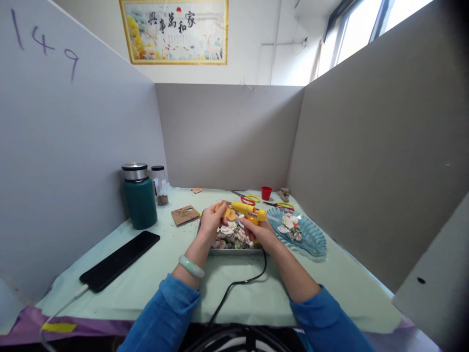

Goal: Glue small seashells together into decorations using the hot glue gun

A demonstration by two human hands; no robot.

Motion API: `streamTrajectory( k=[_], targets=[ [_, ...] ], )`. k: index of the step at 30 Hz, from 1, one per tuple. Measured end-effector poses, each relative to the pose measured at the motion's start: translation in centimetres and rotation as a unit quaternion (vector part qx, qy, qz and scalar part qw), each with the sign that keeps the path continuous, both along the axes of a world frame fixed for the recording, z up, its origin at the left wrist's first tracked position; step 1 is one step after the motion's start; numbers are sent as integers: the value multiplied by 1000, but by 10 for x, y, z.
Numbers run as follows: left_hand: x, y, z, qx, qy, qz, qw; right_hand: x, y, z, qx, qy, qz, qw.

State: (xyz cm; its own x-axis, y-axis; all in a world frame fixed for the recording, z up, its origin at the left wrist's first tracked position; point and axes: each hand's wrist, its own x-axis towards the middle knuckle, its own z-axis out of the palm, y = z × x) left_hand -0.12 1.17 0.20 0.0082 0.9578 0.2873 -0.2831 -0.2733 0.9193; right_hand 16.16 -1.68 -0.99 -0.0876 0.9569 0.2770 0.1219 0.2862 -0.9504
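My right hand (259, 231) is closed round the handle of a yellow hot glue gun (249, 210), whose nozzle points left. A black cord runs from the handle down toward the table's front edge. In my left hand (213, 220), fingers pinch an orange, petal-like piece (229, 213) close to the nozzle. Whether the nozzle touches it I cannot tell. Below both hands lies a shallow metal tray (236, 252) filled with pale, shell-like and greenish pieces (234, 235). My hands hide part of the tray.
On the left are a black phone (120, 260) on a cable, a green bottle (139, 203), a clear jar (159, 186) and a brown card (185, 215). Scissors (248, 198), a red cup (266, 193) and a blue glass dish (311, 239) lie behind and right. Grey partitions (230, 137) enclose the table.
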Motion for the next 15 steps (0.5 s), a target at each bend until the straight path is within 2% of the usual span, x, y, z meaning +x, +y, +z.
streamTrajectory(
  k=[15],
  targets=[
    [0, 1, -1, -3, -18, 4, 1000, 1, 2, -3, 5, 0, -2, 1000]
  ],
)
